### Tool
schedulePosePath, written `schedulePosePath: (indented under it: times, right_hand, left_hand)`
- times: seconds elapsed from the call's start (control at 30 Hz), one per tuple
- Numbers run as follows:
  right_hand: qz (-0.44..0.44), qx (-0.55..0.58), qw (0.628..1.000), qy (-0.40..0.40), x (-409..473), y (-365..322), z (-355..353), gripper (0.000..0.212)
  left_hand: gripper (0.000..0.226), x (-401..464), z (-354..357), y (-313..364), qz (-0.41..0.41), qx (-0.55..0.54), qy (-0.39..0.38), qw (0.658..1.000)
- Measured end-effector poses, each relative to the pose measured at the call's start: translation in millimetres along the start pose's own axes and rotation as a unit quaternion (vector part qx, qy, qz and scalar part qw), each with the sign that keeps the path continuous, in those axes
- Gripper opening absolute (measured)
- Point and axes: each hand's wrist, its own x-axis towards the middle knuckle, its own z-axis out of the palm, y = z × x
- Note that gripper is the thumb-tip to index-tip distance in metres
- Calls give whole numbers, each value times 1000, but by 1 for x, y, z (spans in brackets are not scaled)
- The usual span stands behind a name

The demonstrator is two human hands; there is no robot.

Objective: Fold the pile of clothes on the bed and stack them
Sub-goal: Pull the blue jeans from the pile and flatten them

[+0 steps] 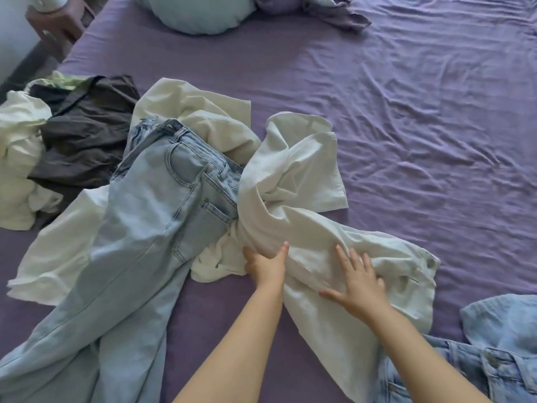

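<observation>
Both forearms reach forward from the near edge of the bed (406, 117). The left hand (266, 264) lies at the bunched middle of a white garment (293, 181), thumb and forefinger spread in a fork round the twisted cloth; its other fingers go under the fabric, so whether they clamp it cannot be told. The right hand (356, 282) lies flat on the same garment just to the right, fingers straight and fanned apart, thumb stretched toward the left hand, palm down on the cloth and gripping nothing. The white garment runs from a crumpled upper part near the middle of the bed, under both hands, and down to the near edge between the arms and a blue denim piece (476, 362) at the near right corner. Light blue jeans (151, 228) lie touching the left side of the white garment, waistband toward the middle of the bed and legs trailing to the near left corner over another pale cloth (55, 257). A dark grey garment (84, 132) and a white bundle (17, 158) sit at the left edge. A pale blue pillow (200, 13) and a bunched purple cover (313, 7) lie along the far edge. The right half of the purple sheet, from the hands out to the right edge, is bare and wrinkled.
</observation>
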Motion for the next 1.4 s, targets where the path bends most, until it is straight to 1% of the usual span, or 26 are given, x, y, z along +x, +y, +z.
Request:
schedulePosePath:
  times: [0.07,0.13,0.2,0.27,0.37,0.4,0.5,0.57,0.7,0.83,0.97,1.07,1.13,1.27,1.33,1.4]
  right_hand:
    - [-6,13,1000,0,-5,4,2,103]
    - [-9,52,999,11,-10,3,-2,104]
    - [-21,107,994,26,-14,0,-9,105]
    - [-53,158,985,45,-19,-5,-17,104]
    - [-114,219,965,85,-30,-23,-30,104]
    - [-137,233,957,100,-34,-32,-35,105]
    - [-210,250,932,155,-42,-70,-54,106]
    - [-241,247,923,173,-46,-100,-68,104]
    - [-292,219,915,172,-51,-162,-90,106]
    - [-311,156,924,161,-50,-225,-99,109]
    - [-313,106,926,181,-47,-289,-96,107]
    - [-318,80,922,204,-46,-343,-91,101]
    - [-331,56,918,212,-41,-380,-87,101]
    - [-369,0,908,199,-18,-432,-69,100]
    - [-368,-50,908,195,-4,-441,-50,100]
    - [-357,-77,912,184,11,-445,-31,101]
  left_hand:
    - [73,-1,0,-2,3,-61,-7,998]
    - [52,-7,-5,1,2,-116,-24,993]
    - [42,-15,-14,8,8,-147,-34,989]
    - [45,-27,-25,18,41,-166,-34,985]
    - [74,-49,-48,43,120,-170,-16,978]
    - [80,-56,-57,54,140,-172,-11,975]
    - [82,-71,-88,90,178,-186,-3,966]
    - [79,-79,-110,109,188,-199,3,962]
    - [62,-90,-159,134,212,-205,14,955]
    - [42,-88,-216,159,239,-189,2,953]
    - [37,-74,-277,189,254,-170,-14,952]
    - [32,-53,-328,207,265,-170,-10,949]
    - [32,-32,-365,213,269,-174,-5,947]
    - [36,25,-425,202,222,-192,-8,956]
    - [38,58,-437,184,187,-196,-20,962]
    - [38,88,-439,165,161,-205,-31,965]
